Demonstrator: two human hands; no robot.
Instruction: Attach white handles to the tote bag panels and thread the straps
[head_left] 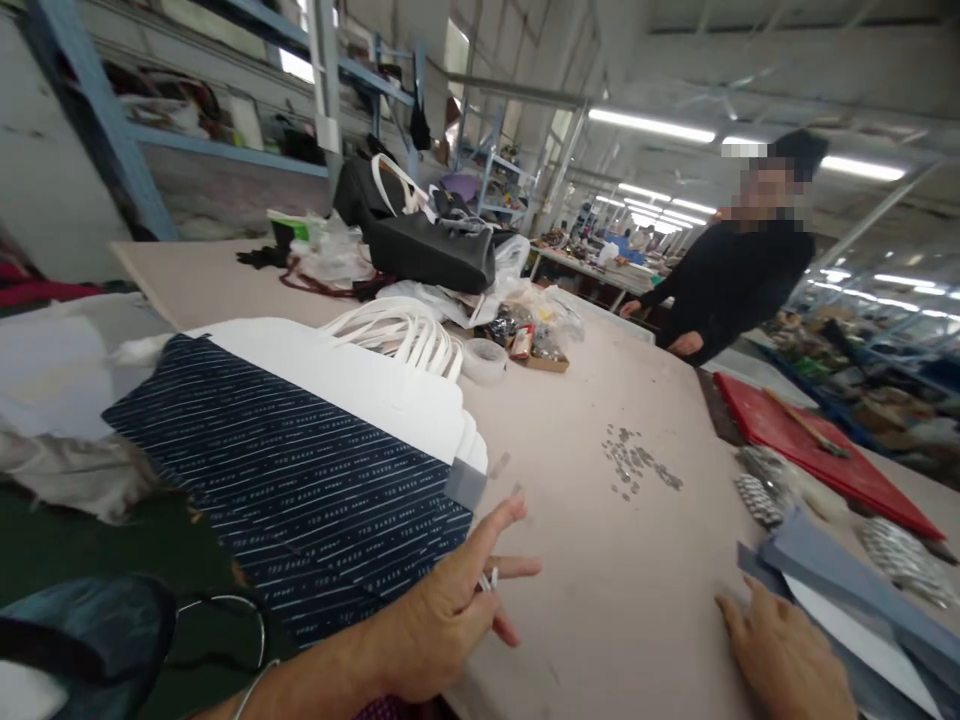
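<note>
My left hand (450,615) hovers over the beige cutting table (600,570), pinching a small white piece (487,579) between its spread fingers. It sits just right of a stack of navy striped fabric (292,490) layered on white panels (337,375). My right hand (780,650) rests its fingertips at the edge of a pile of grey-blue fabric pieces (847,590) and holds nothing. A scatter of small metal studs (634,460) lies on the table between my hands. A bundle of white strap loops (397,332) lies beyond the panels.
A red cutting board (817,450) with a wooden-handled tool lies at the right. Near it are bags of metal parts (761,498). A tape roll (484,360), a black bag (427,250) and plastic bags crowd the far table. A co-worker (731,270) stands beyond the far edge.
</note>
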